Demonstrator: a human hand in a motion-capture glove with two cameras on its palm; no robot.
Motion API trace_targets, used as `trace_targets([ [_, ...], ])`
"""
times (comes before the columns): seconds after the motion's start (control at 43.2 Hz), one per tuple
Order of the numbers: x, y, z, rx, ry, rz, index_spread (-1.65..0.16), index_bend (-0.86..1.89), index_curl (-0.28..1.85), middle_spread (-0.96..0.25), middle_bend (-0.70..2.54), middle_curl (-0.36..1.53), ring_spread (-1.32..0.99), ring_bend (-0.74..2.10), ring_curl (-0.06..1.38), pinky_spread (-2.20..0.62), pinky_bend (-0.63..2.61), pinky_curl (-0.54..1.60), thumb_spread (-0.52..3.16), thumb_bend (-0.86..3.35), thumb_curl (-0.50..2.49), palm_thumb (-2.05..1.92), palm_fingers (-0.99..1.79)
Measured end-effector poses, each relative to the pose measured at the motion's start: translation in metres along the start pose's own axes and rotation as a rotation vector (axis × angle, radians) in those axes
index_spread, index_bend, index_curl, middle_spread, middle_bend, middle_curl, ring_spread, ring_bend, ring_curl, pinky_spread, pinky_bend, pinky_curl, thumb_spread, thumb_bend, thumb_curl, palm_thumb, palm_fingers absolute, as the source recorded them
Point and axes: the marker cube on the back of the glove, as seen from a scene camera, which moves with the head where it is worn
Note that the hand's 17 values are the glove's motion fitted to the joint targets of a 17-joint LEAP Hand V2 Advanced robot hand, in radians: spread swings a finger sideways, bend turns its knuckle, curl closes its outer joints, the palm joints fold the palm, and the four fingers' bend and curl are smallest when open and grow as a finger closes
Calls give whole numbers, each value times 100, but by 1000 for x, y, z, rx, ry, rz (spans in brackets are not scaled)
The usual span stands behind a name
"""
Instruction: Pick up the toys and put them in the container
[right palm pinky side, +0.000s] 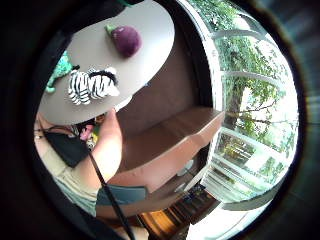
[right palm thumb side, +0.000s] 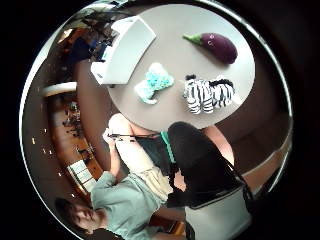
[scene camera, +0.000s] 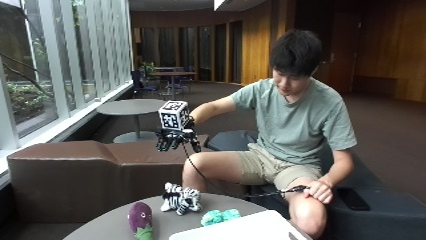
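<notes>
On the round grey table (scene camera: 116, 227) lie a purple plush eggplant (scene camera: 140, 217), a striped zebra toy (scene camera: 180, 198) and a small teal plush (scene camera: 220, 216). A white container (scene camera: 243, 229) stands at the table's near edge. My gloved right hand (scene camera: 176, 139) hangs high above the zebra, palm down, fingers loosely curled and holding nothing. The thumb side palm view looks down on the eggplant (right palm thumb side: 214, 45), the zebra (right palm thumb side: 207, 95), the teal plush (right palm thumb side: 154, 82) and the container (right palm thumb side: 123, 50). The little finger side view shows the eggplant (right palm pinky side: 124, 40), the zebra (right palm pinky side: 92, 85) and the teal plush (right palm pinky side: 60, 70).
A brown bench (scene camera: 80, 172) stands behind the table, along the windows. The person sits on a dark seat (scene camera: 373, 205) beside the table, bare left hand (scene camera: 318, 190) on the knee, gripping a black cable. Another round table (scene camera: 130, 107) stands farther back.
</notes>
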Motion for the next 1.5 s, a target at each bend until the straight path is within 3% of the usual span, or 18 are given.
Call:
trace_targets([
  [0.648,-13,-62,142,-215,-36,-23,-20,3,8,-2,11,22,-3,41,27,-1,80,35,121,-5,25,-6,-34],
  [0.856,-10,-77,193,-215,25,16,-23,7,9,-2,9,19,2,36,27,3,103,40,116,-4,25,-3,-25],
  [1.087,-7,-89,209,-36,160,41,-26,19,17,-10,26,24,-2,42,27,1,95,37,123,3,31,12,15],
  [1.226,-14,-111,202,40,153,62,-26,21,18,-15,50,32,-15,64,31,-8,79,30,132,12,37,28,60],
  [1.411,-28,-126,181,22,226,42,-32,39,25,-24,71,43,-27,88,42,-17,79,32,115,19,50,50,108],
  [1.504,-40,-124,157,13,290,24,-34,49,31,-26,78,48,-30,93,47,-20,79,34,108,18,55,53,109],
])
